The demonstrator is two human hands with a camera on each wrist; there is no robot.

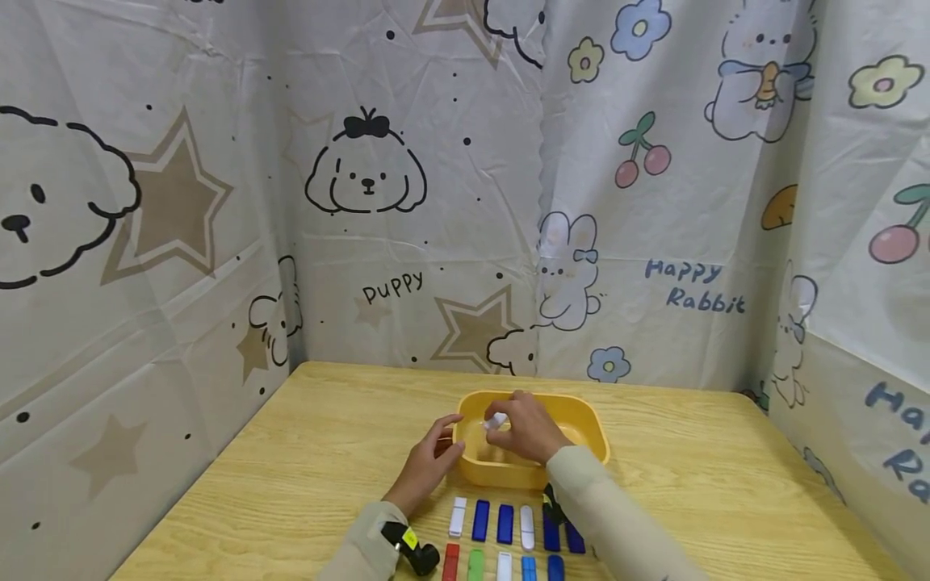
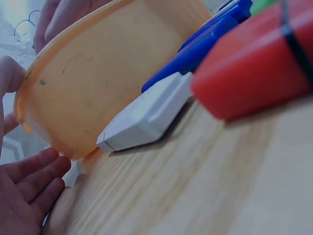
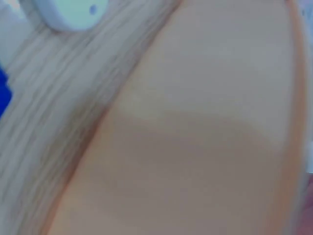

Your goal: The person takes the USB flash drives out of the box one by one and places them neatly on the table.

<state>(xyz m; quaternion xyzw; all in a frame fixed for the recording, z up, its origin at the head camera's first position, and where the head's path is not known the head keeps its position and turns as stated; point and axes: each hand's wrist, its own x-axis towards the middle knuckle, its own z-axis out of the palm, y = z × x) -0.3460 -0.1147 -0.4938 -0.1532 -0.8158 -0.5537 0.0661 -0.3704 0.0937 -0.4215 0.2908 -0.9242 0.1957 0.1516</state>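
Note:
A yellow plastic bin [image 1: 501, 474] stands on the table. My right hand [image 1: 529, 428] reaches over it and pinches a small white oblong plastic piece [image 1: 496, 421] between thumb and fingers, inside the rim. My left hand [image 1: 429, 464] rests at the bin's left end, fingertips at the rim and wall; the left wrist view shows its lower fingers [image 2: 39, 183] fairly straight beside the wall. In front of the bin lie small oblong plastic pieces like USB sticks, among them a white one [image 1: 458, 516], a blue one [image 1: 481, 520] and a red one [image 1: 450, 562].
The oblong pieces lie in two rows near the table's front, with a green one [image 1: 475, 565] and a light blue one [image 1: 529, 568] in the nearer row. My right sleeve [image 1: 617, 516] covers part of the farther row. Printed curtains [image 1: 436, 242] enclose the wooden table [image 1: 349, 428].

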